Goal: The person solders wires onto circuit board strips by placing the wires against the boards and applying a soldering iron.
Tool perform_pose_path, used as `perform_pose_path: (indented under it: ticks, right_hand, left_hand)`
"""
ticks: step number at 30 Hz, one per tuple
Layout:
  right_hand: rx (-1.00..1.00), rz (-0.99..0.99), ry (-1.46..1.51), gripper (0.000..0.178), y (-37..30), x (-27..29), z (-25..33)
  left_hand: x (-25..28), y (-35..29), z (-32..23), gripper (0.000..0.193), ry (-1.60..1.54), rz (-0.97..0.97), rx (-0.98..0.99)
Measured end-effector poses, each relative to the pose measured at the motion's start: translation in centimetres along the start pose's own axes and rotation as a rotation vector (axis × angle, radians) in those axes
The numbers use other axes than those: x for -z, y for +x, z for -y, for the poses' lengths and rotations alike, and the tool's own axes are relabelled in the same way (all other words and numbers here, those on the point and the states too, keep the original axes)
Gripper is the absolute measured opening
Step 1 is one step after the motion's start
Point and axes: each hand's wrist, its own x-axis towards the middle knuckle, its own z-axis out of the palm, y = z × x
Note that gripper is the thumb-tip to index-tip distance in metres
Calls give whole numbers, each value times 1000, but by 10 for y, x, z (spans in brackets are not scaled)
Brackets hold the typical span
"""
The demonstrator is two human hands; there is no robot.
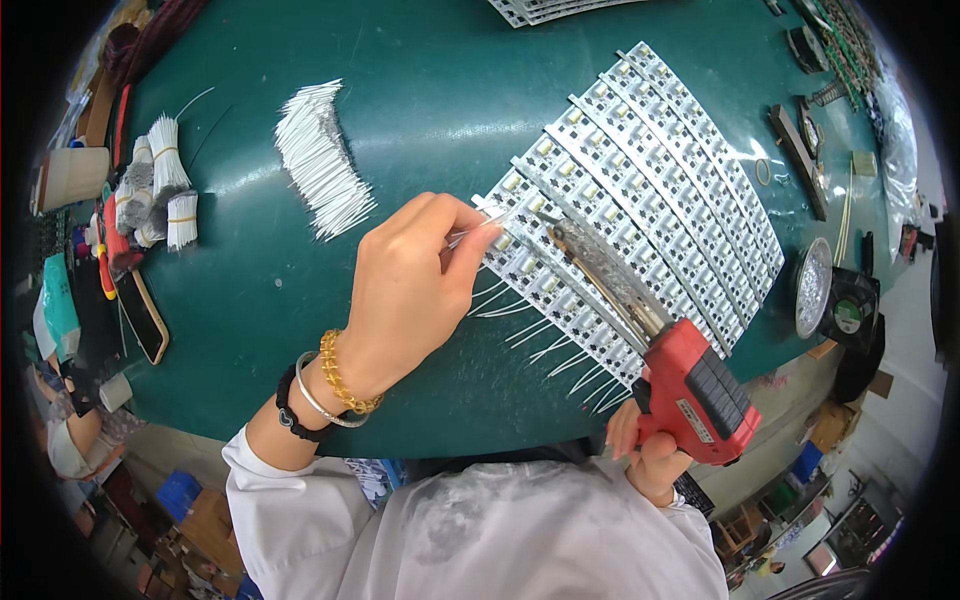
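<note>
The left hand's (415,285) grip pinches a thin wire (458,240) at the panel's (645,165) left corner; an unsteady pinch could skew it. The right hand's (650,455) grip wraps the red gun (697,400), whose tip, if hot, might burn the nearby fingertips. The panel lies slantwise on the green worktop (240,300), silvery-white, dotted black, white leads (530,333) fringing its lower-left edge.

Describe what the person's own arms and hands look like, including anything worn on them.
Both hands are without gloves. Above the left hand sit a yellow beaded bracelet, a plain silver-coloured bangle and a black bracelet with a small charm. The left sleeve is loose and white, ending at the forearm. The right hand is partly hidden; its sleeve is white too.
</note>
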Motion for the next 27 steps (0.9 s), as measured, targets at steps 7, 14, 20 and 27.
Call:
perform_pose_path:
  ticks: [7,14,20,27]
  right_hand:
    - [-109,19,99,82,2,2,-3]
    - [-84,-2,137,75,5,-4,0]
    - [-45,60,167,69,2,10,-20]
    - [17,13,49,77,-2,15,-29]
  left_hand:
    - [0,1,1,10,-50,36,61]
    - [0,2,1,10,-52,45,48]
    - [1,2,0,10,-44,34,40]
    - [4,3,-4,12,-48,94,100]
